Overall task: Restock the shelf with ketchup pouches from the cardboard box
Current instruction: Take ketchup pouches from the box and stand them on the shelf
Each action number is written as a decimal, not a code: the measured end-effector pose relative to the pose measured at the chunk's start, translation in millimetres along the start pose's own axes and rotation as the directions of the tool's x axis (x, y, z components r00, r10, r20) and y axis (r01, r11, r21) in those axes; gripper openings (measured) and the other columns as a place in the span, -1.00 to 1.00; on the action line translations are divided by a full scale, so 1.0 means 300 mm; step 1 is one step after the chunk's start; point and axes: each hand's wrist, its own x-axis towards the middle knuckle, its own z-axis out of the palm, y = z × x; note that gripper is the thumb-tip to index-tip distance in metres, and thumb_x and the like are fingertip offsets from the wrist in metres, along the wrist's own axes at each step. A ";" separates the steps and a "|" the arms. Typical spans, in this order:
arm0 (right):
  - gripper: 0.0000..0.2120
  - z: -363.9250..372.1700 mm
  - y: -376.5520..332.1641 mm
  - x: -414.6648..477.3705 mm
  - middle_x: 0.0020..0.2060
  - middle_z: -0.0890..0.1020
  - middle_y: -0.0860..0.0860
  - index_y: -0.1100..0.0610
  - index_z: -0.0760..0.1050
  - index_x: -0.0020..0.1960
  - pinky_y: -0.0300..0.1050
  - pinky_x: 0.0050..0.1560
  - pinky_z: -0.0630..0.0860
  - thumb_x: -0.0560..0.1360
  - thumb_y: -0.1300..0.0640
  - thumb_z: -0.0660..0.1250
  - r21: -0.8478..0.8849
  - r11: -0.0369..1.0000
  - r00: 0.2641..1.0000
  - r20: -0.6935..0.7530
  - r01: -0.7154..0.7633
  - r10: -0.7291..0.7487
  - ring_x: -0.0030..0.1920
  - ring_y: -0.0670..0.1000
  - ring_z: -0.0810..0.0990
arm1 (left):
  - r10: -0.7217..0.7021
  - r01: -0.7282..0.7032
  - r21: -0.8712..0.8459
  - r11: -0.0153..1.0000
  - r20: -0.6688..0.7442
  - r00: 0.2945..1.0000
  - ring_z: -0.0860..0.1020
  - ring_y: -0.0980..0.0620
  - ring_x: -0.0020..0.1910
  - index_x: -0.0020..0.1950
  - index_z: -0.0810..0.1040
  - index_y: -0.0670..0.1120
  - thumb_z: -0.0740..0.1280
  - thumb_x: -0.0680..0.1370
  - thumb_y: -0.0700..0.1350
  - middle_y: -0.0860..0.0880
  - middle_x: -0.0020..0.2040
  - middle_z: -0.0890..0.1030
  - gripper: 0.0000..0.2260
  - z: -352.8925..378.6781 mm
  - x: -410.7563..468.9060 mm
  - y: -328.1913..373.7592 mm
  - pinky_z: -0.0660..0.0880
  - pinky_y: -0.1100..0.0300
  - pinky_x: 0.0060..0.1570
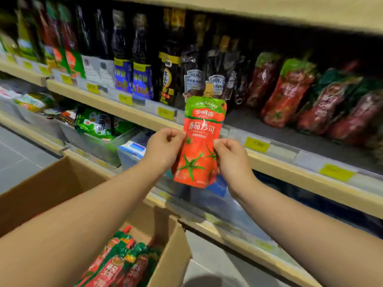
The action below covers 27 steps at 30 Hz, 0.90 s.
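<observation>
A long store shelf [269,162] with a pale wooden edge runs from far left to near right. Its grey deck is bare behind the centre, which looks like the gap meant for new stock. Near left, an open cardboard box [62,183] of plain brown board sits within easy reach, with spare pouches [116,264] packed on edge inside. On the shelf to the right, shelved pouches [288,94] lean back in a row, their glossy red and green film catching the light. Dark sauce packs [124,59] stand to the left. In the centre, upright before the shelf edge, is one ketchup pouch [202,141] of soft, shiny plastic, with a green top, a tomato-printed red body and a tan spout cap [208,89]. The left hand [163,148] and right hand [232,158], set apart, pinch its opposite side edges, probably to keep it facing forward for placing.
</observation>
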 end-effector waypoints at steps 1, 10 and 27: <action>-0.79 -0.038 -0.010 0.015 -0.40 0.45 -0.04 0.06 0.45 -0.27 -0.17 -0.35 0.30 0.54 0.13 0.22 0.021 1.000 1.000 -0.019 -0.010 0.010 -0.37 -0.04 0.40 | 0.012 -0.013 0.004 1.000 0.011 1.000 0.49 0.05 -0.30 -0.34 0.49 0.00 0.32 0.51 -0.06 0.01 -0.34 0.55 -0.79 0.031 0.005 0.031 0.42 0.15 -0.19; -0.75 -0.292 -0.158 0.142 -0.64 0.41 -0.09 0.09 0.41 -0.33 -0.37 -0.70 0.19 0.53 0.20 0.22 0.195 0.978 0.993 -0.076 -0.077 0.094 -0.72 -0.19 0.33 | 0.072 -0.072 -0.004 0.997 0.085 0.994 0.51 0.03 -0.34 -0.39 0.50 -0.06 0.32 0.46 -0.07 0.01 -0.40 0.54 -0.78 0.273 0.110 0.275 0.45 0.18 -0.27; -0.92 -0.419 -0.140 0.417 -0.32 0.54 -0.02 0.10 0.49 -0.04 -0.06 -0.21 0.56 0.56 0.15 0.23 -0.004 1.000 0.973 -0.229 -0.006 0.005 -0.41 -0.03 0.52 | 0.201 -0.205 0.125 0.971 0.046 0.979 0.63 -0.15 -0.09 -0.08 0.60 -0.10 0.25 0.51 -0.12 -0.09 -0.19 0.65 -0.85 0.557 0.339 0.281 0.47 0.19 -0.16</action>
